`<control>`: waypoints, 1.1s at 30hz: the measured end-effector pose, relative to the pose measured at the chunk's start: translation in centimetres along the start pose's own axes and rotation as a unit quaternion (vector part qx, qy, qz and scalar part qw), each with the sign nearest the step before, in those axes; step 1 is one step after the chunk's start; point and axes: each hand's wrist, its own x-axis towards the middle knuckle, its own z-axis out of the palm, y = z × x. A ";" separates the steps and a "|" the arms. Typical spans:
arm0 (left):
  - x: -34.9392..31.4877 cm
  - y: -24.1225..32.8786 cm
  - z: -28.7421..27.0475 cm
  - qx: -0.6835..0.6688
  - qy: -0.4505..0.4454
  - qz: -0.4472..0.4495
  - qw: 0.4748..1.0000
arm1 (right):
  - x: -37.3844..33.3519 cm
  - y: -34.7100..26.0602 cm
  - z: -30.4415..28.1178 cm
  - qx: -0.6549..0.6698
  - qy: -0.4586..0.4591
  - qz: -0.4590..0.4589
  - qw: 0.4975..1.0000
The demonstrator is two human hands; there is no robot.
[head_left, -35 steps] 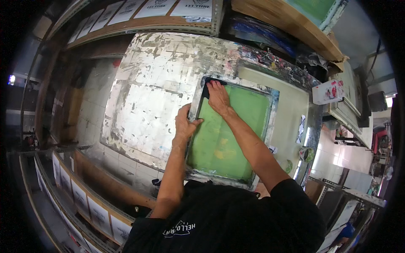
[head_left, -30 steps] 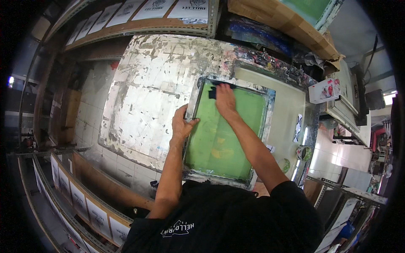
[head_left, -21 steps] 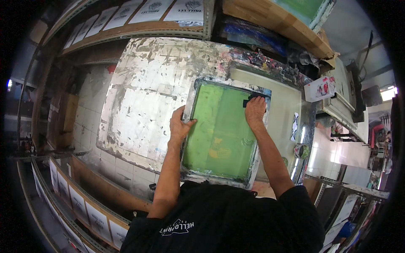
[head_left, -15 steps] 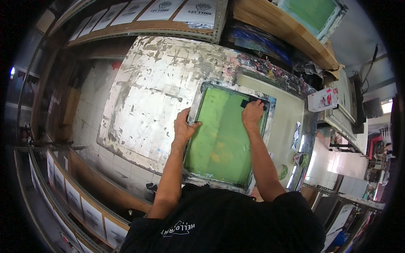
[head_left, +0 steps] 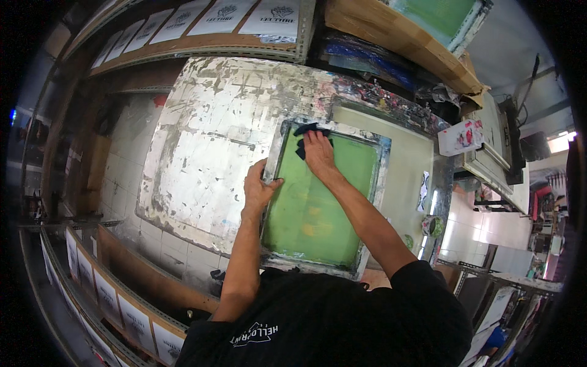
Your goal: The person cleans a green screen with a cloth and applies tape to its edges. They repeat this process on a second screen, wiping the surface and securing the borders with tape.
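Note:
A framed printing screen (head_left: 342, 211) with green mesh lies before me, its rim smeared with dark and pale ink. My right hand (head_left: 318, 150) presses a dark cloth (head_left: 301, 150) against the mesh in the far left corner. Fingers rest over the cloth, and part of it spreads out beyond them. My left hand (head_left: 260, 186) grips the left edge of the screen frame (head_left: 276, 160), thumb on the inner side and fingers outside. Faint yellowish patches show in the middle of the mesh.
A worn, paint-flecked board (head_left: 202, 134) lies left of the screen. To the right are a pale panel (head_left: 406, 165), a roll of tape (head_left: 432, 226) and a white container (head_left: 460, 139). Racks (head_left: 202, 44) of printed bags stand behind and at lower left. Another green screen (head_left: 434, 21) leans at the back.
My right hand has slid the dark cloth leftward along the far side of the mesh, from the far right corner to the far left. The left hand keeps its hold on the frame.

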 end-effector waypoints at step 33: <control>-0.2 0.7 -0.4 0.061 -0.004 0.011 0.998 | -6.1 14.2 -8.4 -0.104 0.021 0.249 0.963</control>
